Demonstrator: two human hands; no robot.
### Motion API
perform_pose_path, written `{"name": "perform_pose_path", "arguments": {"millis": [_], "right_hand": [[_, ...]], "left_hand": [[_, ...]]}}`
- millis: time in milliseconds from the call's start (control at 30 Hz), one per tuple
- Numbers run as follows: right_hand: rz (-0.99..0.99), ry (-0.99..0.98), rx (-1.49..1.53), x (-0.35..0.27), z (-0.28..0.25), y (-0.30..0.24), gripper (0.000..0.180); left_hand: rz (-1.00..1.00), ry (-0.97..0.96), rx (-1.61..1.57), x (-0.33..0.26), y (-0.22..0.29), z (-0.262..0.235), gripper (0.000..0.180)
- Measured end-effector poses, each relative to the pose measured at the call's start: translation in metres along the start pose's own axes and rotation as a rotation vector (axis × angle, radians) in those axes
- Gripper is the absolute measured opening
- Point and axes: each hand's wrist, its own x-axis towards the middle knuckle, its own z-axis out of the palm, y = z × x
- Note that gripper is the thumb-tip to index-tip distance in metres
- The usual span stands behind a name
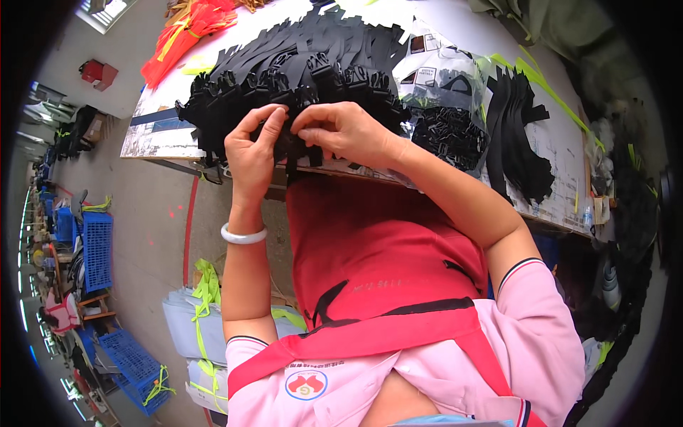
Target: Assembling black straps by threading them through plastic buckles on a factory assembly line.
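Observation:
At the table's near edge, my left hand [255,146] and my right hand [348,130] are close together, thumbs and fingers pinched. Between them is a black webbing strap [290,165], its end hanging over the edge. The exact point of grip blends into the dark pile behind. That pile is a broad heap of black straps [306,39], lying side by side with black plastic side-release buckles [274,77] along their near ends. Right of my right hand sits a clear plastic bag [448,132] full of small black buckle parts.
More black straps [516,135] lie at the table's right, beside a yellow-green strip [551,89]. Orange material [186,35] is at the far left of the white table [146,142]. Wrapped bundles [192,324] stand on the floor at left, and blue crates [97,249] farther off.

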Motion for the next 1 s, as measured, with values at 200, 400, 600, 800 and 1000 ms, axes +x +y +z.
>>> {"name": "perform_pose_path", "arguments": {"millis": [200, 400, 600, 800, 1000], "right_hand": [[0.041, 0.077, 0.022, 0.015, -0.011, 0.008, 0.017], [0.041, 0.079, 0.040, 0.018, -0.013, 0.012, 0.017], [0.045, 0.040, 0.051, 0.012, -0.011, 0.009, 0.018], [0.062, -0.020, 0.073, 0.008, 0.003, 0.007, 0.020], [0.049, 0.003, 0.006, 0.029, 0.005, 0.010, 0.022]], "left_hand": [[-0.014, -0.094, 0.019, 0.020, -0.004, 0.004, 0.015], [0.077, -0.109, 0.007, 0.022, -0.016, 0.004, 0.018], [0.067, 0.004, -0.009, 0.006, -0.013, -0.002, 0.022], [-0.013, 0.406, -0.278, 0.001, -0.034, -0.046, 0.048], [-0.027, 0.361, -0.223, 0.025, -0.034, -0.028, 0.050]]}}
